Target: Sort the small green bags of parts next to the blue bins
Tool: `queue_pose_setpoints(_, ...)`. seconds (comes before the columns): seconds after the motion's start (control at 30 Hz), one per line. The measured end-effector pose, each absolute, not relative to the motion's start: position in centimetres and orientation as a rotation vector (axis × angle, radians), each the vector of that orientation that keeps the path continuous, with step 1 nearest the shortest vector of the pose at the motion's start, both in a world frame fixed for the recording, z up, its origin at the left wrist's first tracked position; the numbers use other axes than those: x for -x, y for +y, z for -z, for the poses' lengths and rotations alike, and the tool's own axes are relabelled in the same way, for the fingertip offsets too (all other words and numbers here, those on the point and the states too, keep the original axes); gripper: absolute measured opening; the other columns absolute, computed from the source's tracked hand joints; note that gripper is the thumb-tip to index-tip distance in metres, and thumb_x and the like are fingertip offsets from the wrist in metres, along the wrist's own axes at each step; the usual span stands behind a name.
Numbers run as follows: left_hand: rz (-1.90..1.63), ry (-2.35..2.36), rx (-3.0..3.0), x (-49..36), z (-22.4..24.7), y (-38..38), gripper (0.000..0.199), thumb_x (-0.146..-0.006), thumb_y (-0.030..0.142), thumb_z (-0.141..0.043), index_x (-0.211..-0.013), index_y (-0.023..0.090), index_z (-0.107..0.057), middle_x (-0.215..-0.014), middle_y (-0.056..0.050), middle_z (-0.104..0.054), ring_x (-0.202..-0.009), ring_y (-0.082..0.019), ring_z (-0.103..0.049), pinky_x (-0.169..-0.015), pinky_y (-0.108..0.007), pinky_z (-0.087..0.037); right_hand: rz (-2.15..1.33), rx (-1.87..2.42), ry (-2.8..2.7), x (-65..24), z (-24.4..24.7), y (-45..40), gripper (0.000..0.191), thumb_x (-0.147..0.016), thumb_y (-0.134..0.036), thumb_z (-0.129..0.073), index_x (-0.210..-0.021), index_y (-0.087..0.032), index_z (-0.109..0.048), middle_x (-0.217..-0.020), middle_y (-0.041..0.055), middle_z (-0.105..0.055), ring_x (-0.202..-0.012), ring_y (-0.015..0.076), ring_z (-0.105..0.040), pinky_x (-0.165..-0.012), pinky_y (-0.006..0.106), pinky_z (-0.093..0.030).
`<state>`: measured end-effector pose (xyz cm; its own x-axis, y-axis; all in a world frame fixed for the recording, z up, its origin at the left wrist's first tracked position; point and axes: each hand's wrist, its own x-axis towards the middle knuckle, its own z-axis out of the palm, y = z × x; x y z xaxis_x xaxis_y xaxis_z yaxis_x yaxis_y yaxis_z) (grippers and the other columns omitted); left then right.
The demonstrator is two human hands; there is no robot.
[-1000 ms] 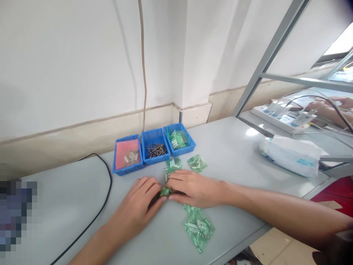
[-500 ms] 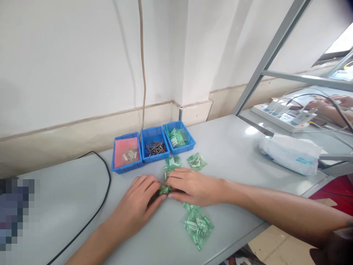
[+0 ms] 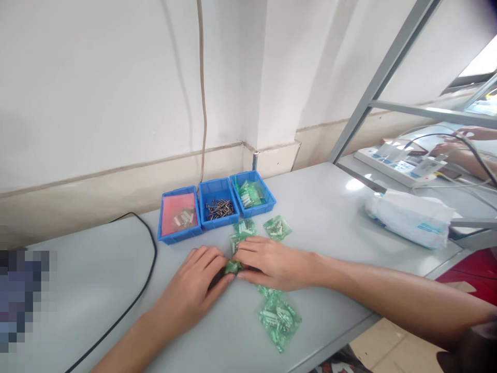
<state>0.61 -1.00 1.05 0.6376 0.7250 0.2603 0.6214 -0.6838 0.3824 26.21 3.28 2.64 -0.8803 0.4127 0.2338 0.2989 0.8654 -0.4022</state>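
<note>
Between my two hands is a small green plastic bag [image 3: 233,267], partly covered by fingers. My left hand [image 3: 202,277] pinches its left side, and my right hand [image 3: 267,261] grips it from the right. Just beyond my right fingers lie green bags [image 3: 244,227] with white pieces inside. Another green bag [image 3: 277,228] rests a little farther right. Nearer the table's front edge, a larger green bag [image 3: 278,320] holds white plugs and metal pieces. What the pinched bag contains is hidden.
Three blue bins stand in a row: one with pink material and white plugs [image 3: 179,238], one with screws [image 3: 201,202], one with green bags [image 3: 267,208]. A black cable [image 3: 149,274] crosses the left. A tissue pack [image 3: 411,217], a power strip [image 3: 388,165] and another person's hands [image 3: 458,153] are right.
My hands and the green bag between them stay in nearly the same place. The whole view has shifted very slightly. At the far right, the other person's hands have moved a little.
</note>
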Motion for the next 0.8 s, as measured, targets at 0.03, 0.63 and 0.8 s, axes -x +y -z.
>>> queue_pose_setpoints(0.03, -0.582, 1.09, -2.601, -0.6, -1.05, -0.99, 0.019, -0.113, 0.03, -0.049, -0.099, 0.021, -0.058, -0.101, -0.005, -0.065, -0.091, -0.024, -0.057, -0.084, -0.038, -0.047, -0.51, 0.531, -2.725, -26.21, -2.63, 3.28, 0.023, -0.114, -0.034, -0.05, -0.103, -0.016, -0.061, -0.094, 0.0071, -0.061, -0.088, 0.0224, -0.054, -0.087, 0.034, -0.048)
queue_pose_setpoints(0.63, -0.561, 1.081, -2.596, -0.46, -0.97, -1.05, 0.015, -0.113, 0.028, -0.051, -0.101, 0.021, -0.055, -0.103, -0.005, -0.063, -0.095, -0.025, -0.056, -0.086, -0.039, -0.044, -0.529, 0.549, -2.729, -26.17, -2.63, 3.23, 0.023, -0.114, -0.034, -0.051, -0.104, -0.016, -0.061, -0.095, 0.0066, -0.061, -0.089, 0.0218, -0.054, -0.088, 0.034, -0.048)
queue_pose_setpoints(0.8, -0.584, 1.08, -2.591, -0.41, -0.92, -1.11, 0.014, -0.112, 0.027, -0.052, -0.101, 0.021, -0.056, -0.102, -0.004, -0.063, -0.093, -0.024, -0.056, -0.085, -0.038, -0.044, -0.526, 0.544, -2.722, -26.16, -2.67, 3.23, 0.023, -0.114, -0.034, -0.051, -0.104, -0.016, -0.061, -0.095, 0.0064, -0.061, -0.088, 0.0217, -0.054, -0.087, 0.033, -0.048)
